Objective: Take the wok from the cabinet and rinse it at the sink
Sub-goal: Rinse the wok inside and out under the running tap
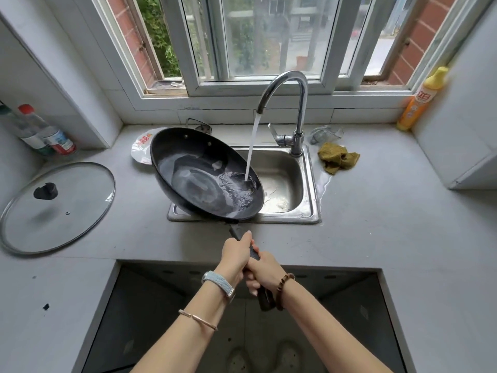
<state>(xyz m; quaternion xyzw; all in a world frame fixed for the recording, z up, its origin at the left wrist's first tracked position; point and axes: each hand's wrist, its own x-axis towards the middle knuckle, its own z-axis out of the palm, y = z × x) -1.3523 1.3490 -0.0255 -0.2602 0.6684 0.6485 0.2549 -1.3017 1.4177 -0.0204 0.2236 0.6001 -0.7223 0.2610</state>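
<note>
While water hits the wok (pixel 204 179), both hands' fingers (pixel 251 285) wrap its handle (pixel 254 253)

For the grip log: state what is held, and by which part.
The wok, by its long handle: left hand nearer the pan, right hand behind it.

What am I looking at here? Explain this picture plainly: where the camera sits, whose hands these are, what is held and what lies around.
The single picture comes from a camera worn on a person's head, looking down. The left hand and right hand both grip the dark handle of a black round metal wok, tilted over the steel sink. Water from the curved chrome tap runs into it. On the grey counter lie a round glass lid, a crumpled yellow-green cloth and an orange detergent bottle.
</note>
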